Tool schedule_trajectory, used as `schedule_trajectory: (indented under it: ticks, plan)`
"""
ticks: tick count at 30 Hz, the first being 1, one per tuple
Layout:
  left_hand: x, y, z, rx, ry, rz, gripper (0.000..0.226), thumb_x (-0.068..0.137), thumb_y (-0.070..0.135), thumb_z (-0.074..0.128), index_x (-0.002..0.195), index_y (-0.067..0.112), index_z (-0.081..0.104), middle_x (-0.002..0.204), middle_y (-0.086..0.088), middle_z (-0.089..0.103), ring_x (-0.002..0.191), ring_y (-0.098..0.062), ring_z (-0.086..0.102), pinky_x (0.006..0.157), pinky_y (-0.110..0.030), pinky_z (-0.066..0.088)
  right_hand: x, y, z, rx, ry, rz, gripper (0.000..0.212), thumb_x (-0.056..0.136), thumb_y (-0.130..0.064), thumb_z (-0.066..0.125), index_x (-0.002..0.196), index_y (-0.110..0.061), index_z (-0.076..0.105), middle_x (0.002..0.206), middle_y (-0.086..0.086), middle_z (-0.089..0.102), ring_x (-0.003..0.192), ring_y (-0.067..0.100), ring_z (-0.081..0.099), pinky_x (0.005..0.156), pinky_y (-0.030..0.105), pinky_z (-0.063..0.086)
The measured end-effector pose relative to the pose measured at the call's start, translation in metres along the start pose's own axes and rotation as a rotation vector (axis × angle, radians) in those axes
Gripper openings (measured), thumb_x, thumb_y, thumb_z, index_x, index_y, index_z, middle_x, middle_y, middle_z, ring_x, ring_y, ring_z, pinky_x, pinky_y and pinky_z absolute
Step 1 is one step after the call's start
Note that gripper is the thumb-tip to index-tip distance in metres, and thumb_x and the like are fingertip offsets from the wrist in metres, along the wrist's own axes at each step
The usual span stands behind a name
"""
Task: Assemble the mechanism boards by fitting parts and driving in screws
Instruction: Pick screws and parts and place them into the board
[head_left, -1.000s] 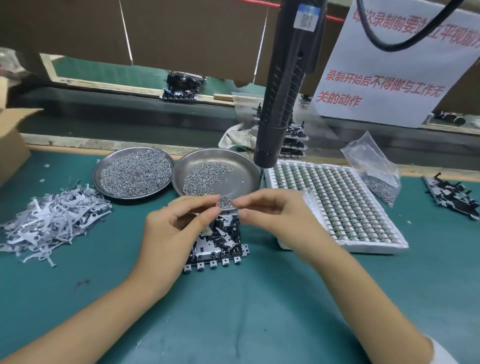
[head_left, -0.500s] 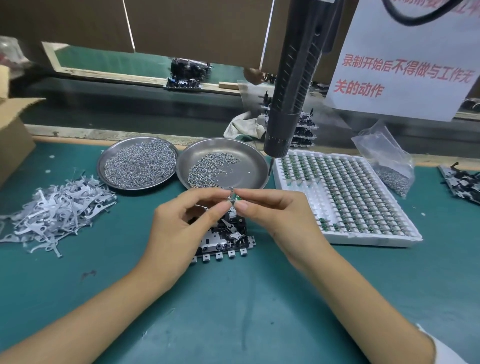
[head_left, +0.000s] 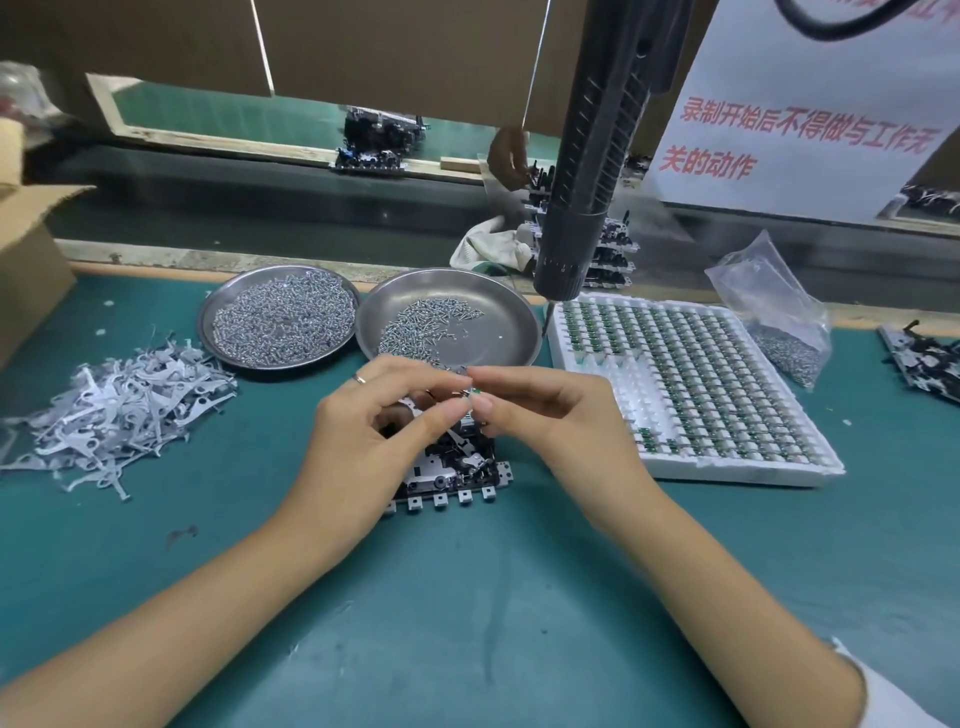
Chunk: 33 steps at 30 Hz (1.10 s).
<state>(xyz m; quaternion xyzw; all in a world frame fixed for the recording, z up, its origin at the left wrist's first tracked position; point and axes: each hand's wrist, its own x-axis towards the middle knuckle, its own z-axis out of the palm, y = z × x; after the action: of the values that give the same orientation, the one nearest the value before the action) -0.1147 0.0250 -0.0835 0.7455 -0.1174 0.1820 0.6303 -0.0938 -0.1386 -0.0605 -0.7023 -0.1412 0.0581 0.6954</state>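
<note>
From our head view, our left hand (head_left: 379, 431) and right hand (head_left: 545, 415) pinch a small green part (head_left: 474, 391) together above the mechanism board (head_left: 457, 467); we judge fitting underway; the hanging screwdriver (head_left: 587, 208) is untouched, screws undriven.

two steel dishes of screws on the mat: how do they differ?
The left dish is nearly covered by a dense heap of screws; the right dish holds a thinner scatter on its left side, with much bare metal showing. The left dish sits beside the pile of grey levers; the right dish sits beside the white parts tray. Both are round, shallow and shiny.
</note>
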Motion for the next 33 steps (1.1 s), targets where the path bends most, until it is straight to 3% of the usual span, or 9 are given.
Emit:
schedule_trajectory:
  ticks: [3, 6, 9, 12, 14, 16, 22, 28, 33]
  plan:
    - [0.002, 0.002, -0.002, 0.010, 0.010, 0.035, 0.031, 0.073, 0.026, 0.073, 0.103, 0.033, 0.068, 0.088, 0.013, 0.058, 0.077, -0.005, 0.056, 0.066, -0.029, 0.052, -0.001, 0.000, 0.000, -0.095, -0.006, -0.044, 0.019, 0.081, -0.005, 0.072, 0.095, -0.018, 0.075, 0.095, 0.000, 0.074, 0.090, 0.015, 0.068, 0.081, 0.024, 0.055]
    - [0.005, 0.005, -0.007, 0.084, 0.001, 0.069, 0.036, 0.071, 0.030, 0.072, 0.105, 0.034, 0.065, 0.087, 0.012, 0.058, 0.079, -0.008, 0.055, 0.070, -0.015, 0.044, -0.002, 0.000, 0.000, -0.148, -0.016, -0.105, 0.017, 0.081, -0.005, 0.072, 0.094, -0.015, 0.076, 0.094, 0.003, 0.074, 0.091, 0.014, 0.068, 0.082, 0.022, 0.053]
    - [0.006, 0.007, -0.012, 0.154, -0.036, 0.080, 0.038, 0.070, 0.033, 0.072, 0.106, 0.037, 0.064, 0.088, 0.008, 0.059, 0.081, -0.009, 0.055, 0.071, -0.017, 0.044, -0.004, 0.000, 0.001, -0.161, -0.021, -0.144, 0.018, 0.080, -0.004, 0.073, 0.090, -0.018, 0.077, 0.091, 0.001, 0.074, 0.087, 0.013, 0.069, 0.078, 0.020, 0.053]
    - [0.004, 0.008, -0.016, 0.195, -0.092, 0.081, 0.037, 0.071, 0.032, 0.071, 0.106, 0.038, 0.063, 0.091, 0.011, 0.060, 0.082, -0.007, 0.057, 0.075, -0.012, 0.043, -0.005, 0.002, 0.003, -0.192, -0.023, -0.174, 0.022, 0.079, -0.001, 0.073, 0.086, -0.022, 0.076, 0.087, 0.000, 0.073, 0.085, 0.020, 0.067, 0.075, 0.029, 0.055]
    - [0.000, 0.006, -0.023, 0.241, -0.130, 0.076, 0.037, 0.071, 0.031, 0.072, 0.107, 0.036, 0.065, 0.093, 0.013, 0.061, 0.086, -0.005, 0.058, 0.079, -0.010, 0.041, -0.007, 0.005, 0.006, -0.274, -0.032, -0.213, 0.020, 0.079, -0.002, 0.074, 0.087, -0.020, 0.077, 0.087, -0.003, 0.073, 0.087, 0.018, 0.066, 0.077, 0.033, 0.054]
    - [-0.003, 0.004, -0.032, 0.256, -0.156, 0.056, 0.037, 0.071, 0.033, 0.073, 0.107, 0.035, 0.067, 0.096, 0.015, 0.063, 0.090, -0.003, 0.059, 0.081, -0.007, 0.039, -0.008, 0.009, 0.009, -0.390, -0.056, -0.262, 0.016, 0.078, -0.003, 0.075, 0.089, -0.015, 0.077, 0.089, -0.005, 0.072, 0.091, 0.014, 0.063, 0.083, 0.029, 0.051]
    - [-0.008, -0.002, -0.046, 0.178, -0.063, -0.006, 0.018, 0.085, 0.029, 0.060, 0.096, 0.039, 0.069, 0.096, 0.012, 0.069, 0.086, -0.001, 0.061, 0.080, -0.011, 0.043, -0.011, 0.021, 0.016, -0.647, -0.142, -0.413, 0.014, 0.075, -0.004, 0.077, 0.087, -0.011, 0.078, 0.089, -0.001, 0.073, 0.081, 0.011, 0.055, 0.079, 0.016, 0.042]
    - [-0.013, 0.000, -0.043, 0.240, -0.024, -0.031, 0.014, 0.089, 0.035, 0.056, 0.096, 0.039, 0.067, 0.090, 0.010, 0.067, 0.086, -0.010, 0.063, 0.081, -0.027, 0.049, -0.011, 0.026, 0.020, -0.726, -0.138, -0.548, 0.010, 0.074, -0.009, 0.076, 0.084, -0.011, 0.079, 0.087, 0.001, 0.073, 0.077, 0.012, 0.052, 0.077, 0.029, 0.046]
    - [-0.017, 0.003, -0.040, 0.348, -0.110, 0.071, 0.015, 0.086, 0.022, 0.057, 0.094, 0.024, 0.069, 0.085, 0.001, 0.066, 0.082, -0.009, 0.059, 0.076, -0.019, 0.045, -0.011, 0.028, 0.021, -0.814, -0.142, -0.628, 0.010, 0.075, -0.010, 0.074, 0.083, -0.012, 0.079, 0.088, 0.000, 0.072, 0.077, 0.022, 0.057, 0.076, 0.036, 0.049]
